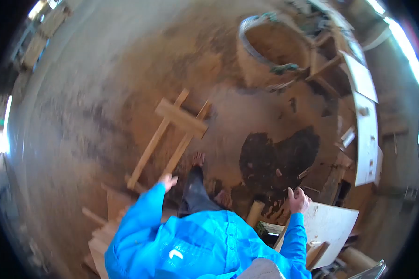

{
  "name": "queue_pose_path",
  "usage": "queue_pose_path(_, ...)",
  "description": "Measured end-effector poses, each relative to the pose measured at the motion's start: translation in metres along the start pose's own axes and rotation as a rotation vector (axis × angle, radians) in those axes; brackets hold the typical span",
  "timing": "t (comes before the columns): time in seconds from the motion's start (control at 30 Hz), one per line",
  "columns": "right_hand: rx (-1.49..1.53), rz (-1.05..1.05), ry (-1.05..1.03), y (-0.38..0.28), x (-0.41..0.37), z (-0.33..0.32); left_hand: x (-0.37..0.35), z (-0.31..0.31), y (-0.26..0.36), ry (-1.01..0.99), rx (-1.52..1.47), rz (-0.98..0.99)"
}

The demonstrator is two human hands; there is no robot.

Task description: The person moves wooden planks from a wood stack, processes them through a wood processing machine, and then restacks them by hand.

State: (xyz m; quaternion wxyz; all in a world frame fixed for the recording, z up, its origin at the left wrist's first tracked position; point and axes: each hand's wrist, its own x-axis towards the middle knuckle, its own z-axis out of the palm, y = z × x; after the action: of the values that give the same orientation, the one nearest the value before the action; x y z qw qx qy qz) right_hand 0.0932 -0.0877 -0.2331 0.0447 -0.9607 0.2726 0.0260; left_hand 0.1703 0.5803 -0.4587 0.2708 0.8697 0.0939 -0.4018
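My left hand (168, 181) is low in front of me with its fingers apart, holding nothing. It overlaps the near end of a wooden frame (180, 118), two long rails with a wide board across them, on the floor ahead. Out to the right, my right hand (299, 201) has its fingers curled in; what they hold, if anything, is hidden. A pale flat board (333, 228) lies just beside and below that hand. One bare foot (198, 159) shows on the floor between my hands, close to the frame.
A large round sack-like container (253, 63) of brown material stands ahead to the right. White panels (365, 135) line the right side. Stacked wood pieces (102, 242) lie at lower left. A dark patch (279, 156) marks the dusty floor (79, 121).
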Motion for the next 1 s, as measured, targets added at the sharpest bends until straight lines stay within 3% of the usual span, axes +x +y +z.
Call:
queue_pose_path(0.03,-0.034,0.045,-0.034,-0.008,0.004,-0.001,0.058,0.008,-0.017,0.004,-0.046,0.144)
queue_pose_path(0.07,-0.079,0.061,-0.034,-0.011,0.005,0.004,0.089,0.010,-0.020,0.134,-0.104,0.138)
queue_pose_path(0.1,-0.109,0.061,-0.058,-0.011,0.007,0.008,0.100,-0.018,0.021,0.173,-0.391,-0.053)
queue_pose_path(0.17,-0.150,0.091,-0.095,-0.003,0.011,0.019,0.191,-0.026,0.010,0.217,-0.312,-0.098)
queue_pose_path(0.2,-0.145,0.122,-0.123,-0.008,0.012,0.018,0.219,-0.038,0.014,0.038,-0.723,-0.153)
queue_pose_path(0.33,-0.250,-0.014,-0.097,0.005,0.010,0.030,0.317,-0.040,0.015,0.224,-1.006,-0.375)
queue_pose_path(0.57,-0.254,0.137,-0.267,0.035,0.004,0.023,0.479,-0.014,-0.030,0.209,-1.399,-0.366)
queue_pose_path(0.67,-0.313,0.084,-0.278,0.028,0.010,0.025,0.527,-0.001,-0.045,0.236,-1.551,-0.376)
queue_pose_path(0.7,-0.281,0.206,-0.318,0.027,0.010,0.025,0.539,0.003,-0.050,0.214,-1.585,-0.317)
queue_pose_path(0.8,-0.211,0.260,-0.235,-0.079,0.037,0.051,0.560,0.012,-0.054,0.195,-1.649,-0.247)
queue_pose_path(1.0,-0.163,0.198,-0.220,-0.059,0.032,0.049,0.563,0.023,-0.055,0.278,-1.680,-0.245)
